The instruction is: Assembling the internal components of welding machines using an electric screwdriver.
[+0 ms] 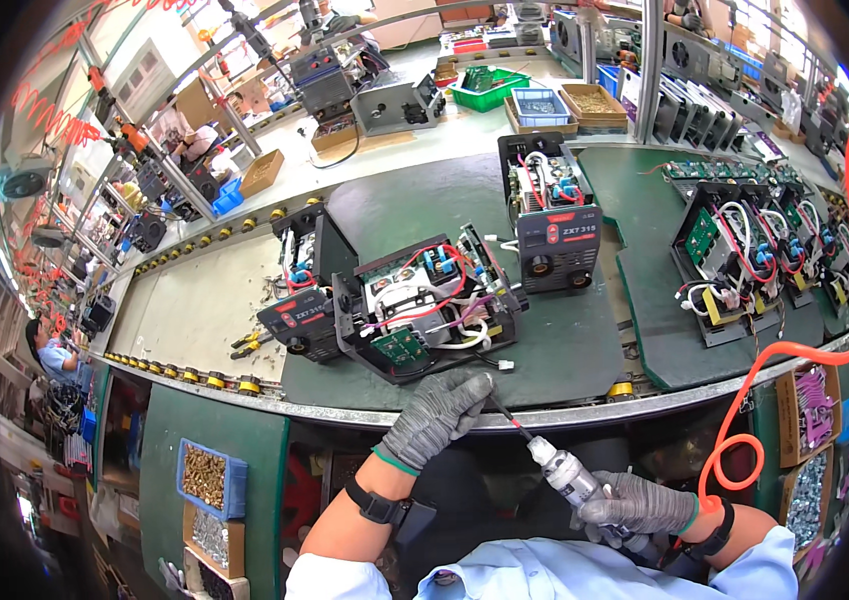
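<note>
My right hand point(640, 503), in a grey knit glove, is wrapped round a power screwdriver point(573, 478) with a clear and silver body. Its long thin bit slants up to the left. The gloved fingers of my left hand point(437, 415) are pinched together at the bit's tip; what lies between them is too small to make out. Just beyond my left hand, an opened welding machine point(430, 305) lies with its wiring, white blocks and green circuit board exposed. Another unit with a dark front panel point(307, 318) leans beside it on the left, and a third unit point(560, 245) stands upright behind.
An orange coiled hose point(745, 450) loops beside my right forearm. Several open units point(730, 255) stand on the right green board. Yellow-handled pliers point(251, 345) lie at left. A blue bin of brass fasteners point(207, 476) sits lower left; boxes of screws point(807, 505) lower right. Metal rail point(585, 408) borders the line.
</note>
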{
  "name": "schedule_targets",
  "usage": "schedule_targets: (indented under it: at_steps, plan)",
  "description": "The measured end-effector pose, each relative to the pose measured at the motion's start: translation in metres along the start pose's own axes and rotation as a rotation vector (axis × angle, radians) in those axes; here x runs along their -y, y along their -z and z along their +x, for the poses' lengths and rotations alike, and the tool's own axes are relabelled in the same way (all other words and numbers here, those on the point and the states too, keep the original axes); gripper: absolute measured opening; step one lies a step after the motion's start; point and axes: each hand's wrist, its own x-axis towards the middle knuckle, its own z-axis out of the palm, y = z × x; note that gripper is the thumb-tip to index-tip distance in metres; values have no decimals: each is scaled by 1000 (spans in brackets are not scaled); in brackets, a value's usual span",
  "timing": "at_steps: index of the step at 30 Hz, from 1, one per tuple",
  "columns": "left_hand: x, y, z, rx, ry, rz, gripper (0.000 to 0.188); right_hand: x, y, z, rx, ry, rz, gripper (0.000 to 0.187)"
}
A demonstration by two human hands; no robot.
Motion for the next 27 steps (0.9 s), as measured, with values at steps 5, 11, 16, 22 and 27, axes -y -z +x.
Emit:
schedule_targets:
  at_steps: [5,11,16,22,27]
  plan:
    - [3,14,-7,36,39,-97,40,11,-9,4,130,-56,237,63]
    - [21,33,1,106,54,-473,45,17,-28,13,201,14,483,58]
    - [28,54,0,86,37,-557,43,23,-41,11,90,40,469,56]
    - [17,59,-21,18,-96,-67,41,18,-48,15,149,-21,454,58]
    - [1,53,-32,37,-206,99,40,14,-47,19,194,-30,464,57]
